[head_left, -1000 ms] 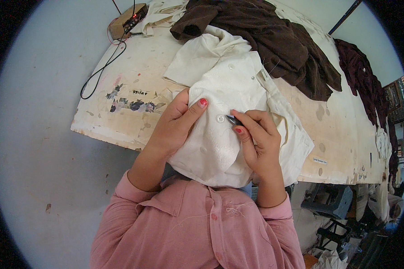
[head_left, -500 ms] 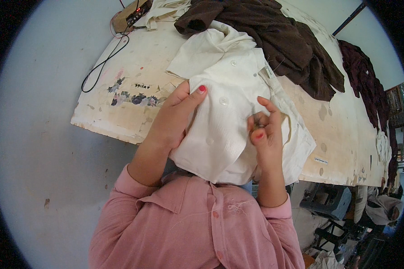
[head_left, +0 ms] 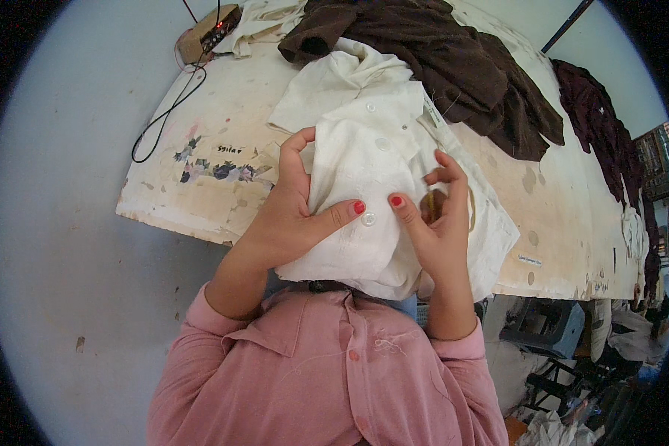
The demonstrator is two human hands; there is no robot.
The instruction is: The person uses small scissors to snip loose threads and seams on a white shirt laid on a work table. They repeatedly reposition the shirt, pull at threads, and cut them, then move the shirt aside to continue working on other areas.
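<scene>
A white buttoned shirt (head_left: 349, 167) hangs from the table's near edge toward my lap, its button placket facing up. My left hand (head_left: 293, 212) grips its left side, thumb lying on top beside a white button (head_left: 368, 219) and the other fingers at the cloth's edge, partly underneath. Across from it, my right hand (head_left: 442, 223) has its thumb tip at the cloth, right of that button. Its fingers curl around a small object with a yellowish edge, mostly hidden in the palm. Another white button (head_left: 382, 144) shows higher up the placket.
Dark brown cloth (head_left: 438, 59) is heaped on the worn, pale table (head_left: 490, 171) beyond the shirt. A small box with red lights (head_left: 209, 33) and a black cable (head_left: 172, 111) are at the far left. Dark maroon fabric (head_left: 591, 111) drapes over the right side.
My left hand has opened wider, its thumb sliding down and right to the lower button. The right thumb has reached left onto the cloth. The shirt's front now lies flatter between both hands.
</scene>
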